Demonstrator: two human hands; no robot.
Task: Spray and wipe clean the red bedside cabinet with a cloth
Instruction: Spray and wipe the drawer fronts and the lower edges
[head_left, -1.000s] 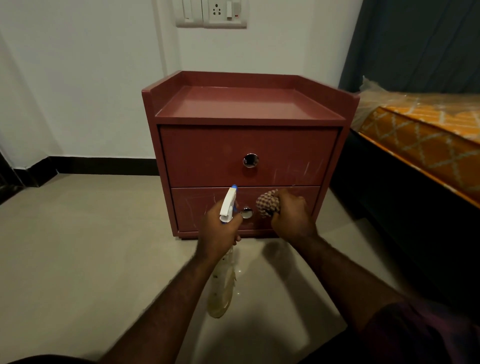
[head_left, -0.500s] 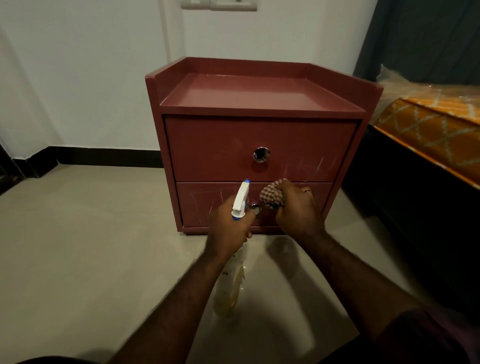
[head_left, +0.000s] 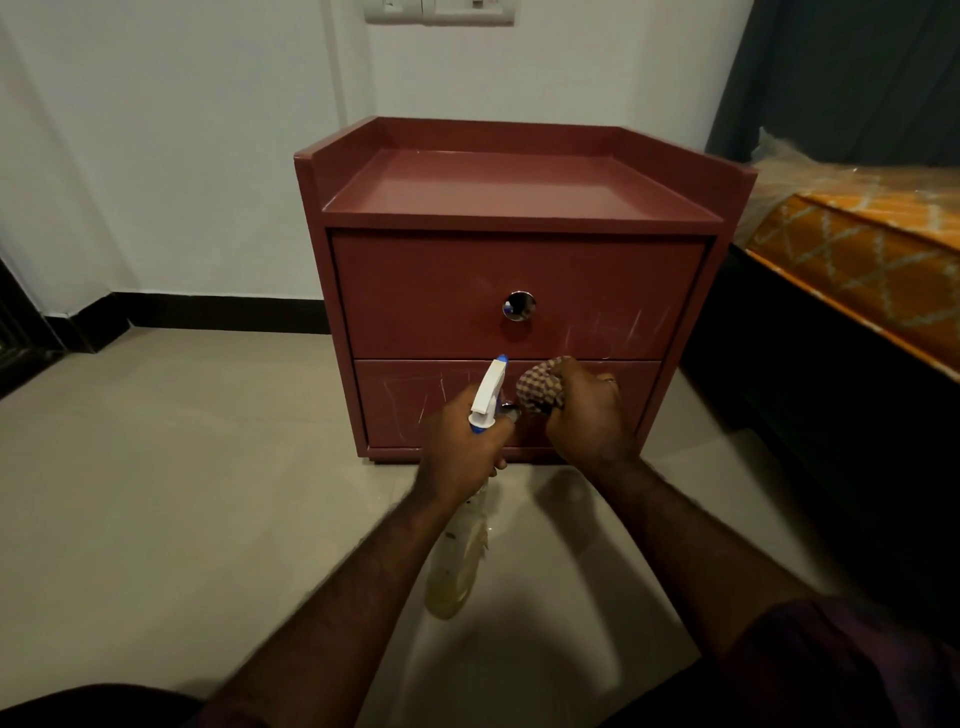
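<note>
The red bedside cabinet (head_left: 514, 280) stands against the white wall with two drawers shut and white scratch marks on both fronts. My left hand (head_left: 460, 452) grips a spray bottle (head_left: 485, 395) by its neck, the white nozzle pointing up at the lower drawer and the clear body hanging below my fist. My right hand (head_left: 589, 415) holds a bunched checked cloth (head_left: 537, 387) in front of the lower drawer, just right of its knob. The lower knob is mostly hidden behind the bottle; the upper knob (head_left: 518, 305) is in plain sight.
A bed with an orange patterned mattress (head_left: 862, 260) stands close on the right, its dark frame beside the cabinet. A dark curtain (head_left: 841, 78) hangs behind it. Beige floor tiles (head_left: 182, 467) spread to the left, and a black skirting runs along the wall.
The view has drawn closer to the cabinet and shifted slightly. Both hands stay in front of the lower drawer with the bottle and cloth, barely moved.
</note>
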